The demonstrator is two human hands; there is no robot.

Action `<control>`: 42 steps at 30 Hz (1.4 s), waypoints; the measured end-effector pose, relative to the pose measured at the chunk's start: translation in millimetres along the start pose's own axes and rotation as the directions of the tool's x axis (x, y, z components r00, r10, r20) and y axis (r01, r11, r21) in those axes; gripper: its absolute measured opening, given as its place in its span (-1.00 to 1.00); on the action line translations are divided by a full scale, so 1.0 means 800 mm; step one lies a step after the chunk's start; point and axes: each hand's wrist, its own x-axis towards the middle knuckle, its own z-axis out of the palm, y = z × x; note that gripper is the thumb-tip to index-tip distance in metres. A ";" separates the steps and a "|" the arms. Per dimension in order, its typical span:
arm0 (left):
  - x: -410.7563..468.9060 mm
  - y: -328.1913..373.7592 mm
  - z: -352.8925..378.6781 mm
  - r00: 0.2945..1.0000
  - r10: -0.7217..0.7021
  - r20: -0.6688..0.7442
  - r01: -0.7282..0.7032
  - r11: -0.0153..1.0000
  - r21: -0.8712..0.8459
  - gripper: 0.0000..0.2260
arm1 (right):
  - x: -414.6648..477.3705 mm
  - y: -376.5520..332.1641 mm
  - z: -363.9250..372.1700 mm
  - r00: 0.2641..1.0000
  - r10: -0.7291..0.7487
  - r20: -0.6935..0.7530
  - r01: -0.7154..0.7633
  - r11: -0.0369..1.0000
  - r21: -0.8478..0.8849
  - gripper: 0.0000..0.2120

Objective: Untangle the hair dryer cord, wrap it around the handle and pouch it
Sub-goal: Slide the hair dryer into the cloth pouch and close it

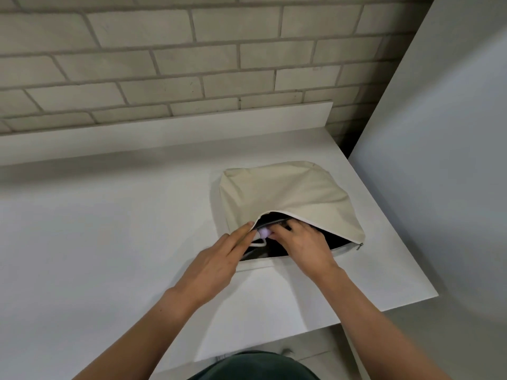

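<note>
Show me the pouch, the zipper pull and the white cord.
pouch (pixel 288 187): head view, cream top panel.
zipper pull (pixel 360 246): head view, metal tab, right corner.
white cord (pixel 258 245): head view, loop at the opening.

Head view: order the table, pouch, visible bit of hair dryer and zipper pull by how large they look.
1. table
2. pouch
3. hair dryer, only a small lilac bit showing at the pouch mouth
4. zipper pull, slightly smaller; these last two are close

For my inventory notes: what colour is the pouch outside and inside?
The pouch is cream outside, black inside; the head view shows it.
</note>
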 end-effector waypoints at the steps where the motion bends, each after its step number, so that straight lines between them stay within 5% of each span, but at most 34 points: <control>1: 0.001 0.005 -0.002 1.000 -0.004 -0.017 0.004 1.000 -0.010 -0.06 | 0.006 -0.001 0.002 1.000 0.003 0.010 -0.003 1.000 -0.007 -0.67; 6: 0.017 0.010 -0.026 0.997 -0.024 -0.073 0.018 0.997 -0.080 -0.10 | 0.043 -0.018 0.006 0.991 0.095 0.091 -0.091 0.995 -0.047 -0.76; 11: 0.009 0.007 -0.017 0.999 0.031 -0.017 -0.032 0.997 -0.063 -0.10 | 0.074 -0.021 0.024 0.907 0.215 0.361 -0.222 0.975 -0.023 -0.64; 14: 0.020 -0.010 -0.022 0.991 -0.107 -0.075 0.100 0.990 -0.100 -0.20 | 0.063 -0.029 0.029 0.949 0.258 0.181 -0.273 0.960 0.062 -0.64; 20: 0.031 -0.041 -0.022 0.987 -0.143 -0.066 0.138 0.987 -0.080 -0.25 | -0.002 -0.034 0.022 0.986 0.064 0.154 -0.104 0.958 0.267 -0.34; 24: 0.030 -0.052 -0.016 0.983 -0.171 -0.063 0.164 0.982 -0.094 -0.27 | -0.061 -0.025 -0.024 0.977 -0.004 -0.215 0.109 0.872 0.477 -0.67; 27: 0.028 -0.055 -0.017 0.983 -0.163 -0.080 0.154 0.982 -0.106 -0.32 | -0.093 0.033 -0.047 0.907 0.181 -0.381 -0.014 0.915 0.403 -0.60; 30: 0.024 -0.058 -0.020 0.972 -0.189 -0.138 0.166 0.972 -0.164 -0.46 | -0.110 0.106 -0.046 0.937 0.267 -0.226 -0.200 0.940 0.277 -0.40; 34: 0.010 -0.060 -0.022 0.958 -0.204 -0.200 0.159 0.962 -0.222 -0.50 | -0.119 0.162 -0.013 0.998 0.026 0.050 -0.038 0.967 0.250 -0.45; 38: -0.003 -0.076 -0.025 0.994 -0.008 -0.105 0.000 0.997 -0.073 -0.53 | -0.122 0.181 -0.001 1.000 -0.005 0.027 -0.001 0.975 0.223 -0.69; 42: -0.020 -0.097 -0.007 1.000 0.011 -0.025 -0.010 0.999 0.037 -0.68 | -0.125 0.201 -0.004 0.998 -0.024 0.059 0.009 0.968 0.249 -0.61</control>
